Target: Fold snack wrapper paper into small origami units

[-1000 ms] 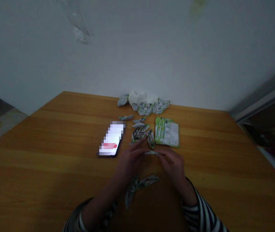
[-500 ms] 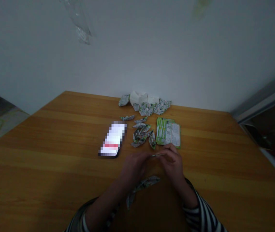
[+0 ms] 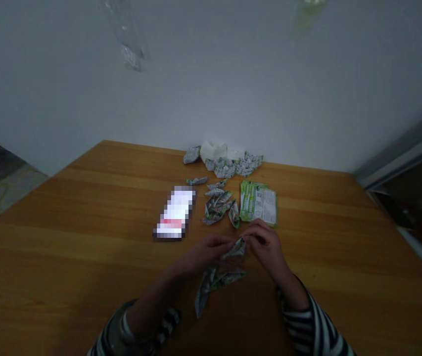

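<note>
A small folded piece of printed paper (image 3: 237, 248), white and green, is pinched between my two hands above the table. My left hand (image 3: 206, 253) grips its left side with closed fingers. On the upper right edge, the thumb and fingertips of my right hand (image 3: 264, 243) are pressed together. Below my hands lie two long folded paper strips, one upright-pointing strip (image 3: 204, 291) and one slanted strip (image 3: 230, 278). Just beyond my fingers sits a cluster of folded paper pieces (image 3: 216, 206), with a single folded piece (image 3: 234, 215) beside it.
A phone (image 3: 175, 212) with a lit, blurred screen lies left of the cluster. Flat green-and-white packets (image 3: 258, 202) are stacked to the right. Against the wall stand joined folded papers (image 3: 224, 167) and white tissue (image 3: 213, 150). The wooden table (image 3: 84, 207) meets the wall behind.
The folded paper in my hands has turned, so more of its face shows. My left hand has flattened and uncovers more of the strips below it.
</note>
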The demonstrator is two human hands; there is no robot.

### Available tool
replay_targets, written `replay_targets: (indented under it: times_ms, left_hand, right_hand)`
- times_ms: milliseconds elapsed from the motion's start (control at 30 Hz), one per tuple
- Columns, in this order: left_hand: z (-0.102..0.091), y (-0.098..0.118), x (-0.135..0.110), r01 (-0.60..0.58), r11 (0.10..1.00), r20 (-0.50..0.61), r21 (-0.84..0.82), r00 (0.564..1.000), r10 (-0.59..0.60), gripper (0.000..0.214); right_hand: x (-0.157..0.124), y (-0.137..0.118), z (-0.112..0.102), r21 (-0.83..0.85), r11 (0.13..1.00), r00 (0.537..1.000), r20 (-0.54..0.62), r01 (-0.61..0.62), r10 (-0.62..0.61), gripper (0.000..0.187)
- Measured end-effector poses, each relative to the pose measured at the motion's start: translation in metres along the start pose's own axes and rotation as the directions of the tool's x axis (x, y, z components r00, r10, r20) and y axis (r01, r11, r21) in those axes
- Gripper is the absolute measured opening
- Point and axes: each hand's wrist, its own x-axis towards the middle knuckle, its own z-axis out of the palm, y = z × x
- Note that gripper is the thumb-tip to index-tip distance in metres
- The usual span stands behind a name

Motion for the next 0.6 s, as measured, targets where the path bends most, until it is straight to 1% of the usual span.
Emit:
replay_targets:
  times_ms: [167,267,333,367,433,467,500,567,600]
  left_hand:
    - [0.004,0.004,0.001,-0.104,0.991,0.03,0.082,0.994,0.101,0.038]
    - [0.008,0.008,0.0,-0.176,0.973,0.045,0.147,0.984,0.171,0.042]
    - [0.011,0.009,-0.001,-0.226,0.95,0.033,0.217,0.974,0.224,0.042]
    - [0.012,0.009,-0.001,-0.247,0.936,0.021,0.252,0.968,0.25,0.041]
    - [0.013,0.006,0.001,-0.288,0.903,-0.021,0.32,0.95,0.31,0.041]
    - [0.013,0.003,0.003,-0.307,0.883,-0.052,0.355,0.937,0.346,0.042]
    - [0.011,0.0,0.005,-0.321,0.861,-0.097,0.393,0.917,0.387,0.044]
    - [0.005,-0.006,0.009,-0.34,0.814,-0.187,0.47,0.864,0.468,0.045]
    - [0.002,-0.009,0.011,-0.331,0.793,-0.206,0.513,0.848,0.487,0.042]
  right_hand:
    - [0.001,-0.001,-0.003,0.028,1.0,1.0,0.006,0.003,-0.004,0.01]
    - [0.0,0.0,0.001,0.027,1.0,1.0,-0.015,-0.013,0.014,0.012]
    - [-0.002,0.002,0.008,0.062,0.997,0.997,-0.055,-0.049,0.052,0.024]
    - [-0.003,0.003,0.012,0.095,0.993,0.994,-0.082,-0.065,0.073,0.035]
    - [-0.006,0.002,0.021,0.153,0.985,0.992,-0.082,-0.086,0.1,0.059]
    - [-0.008,0.001,0.025,0.141,0.987,0.993,-0.072,-0.079,0.09,0.064]
    - [-0.01,-0.002,0.029,0.092,0.994,0.994,-0.079,-0.062,0.07,0.064]
    - [-0.014,-0.01,0.035,-0.07,0.997,0.997,-0.07,-0.012,0.007,0.057]
    - [-0.016,-0.014,0.038,-0.141,0.99,0.996,-0.081,0.027,-0.039,0.053]
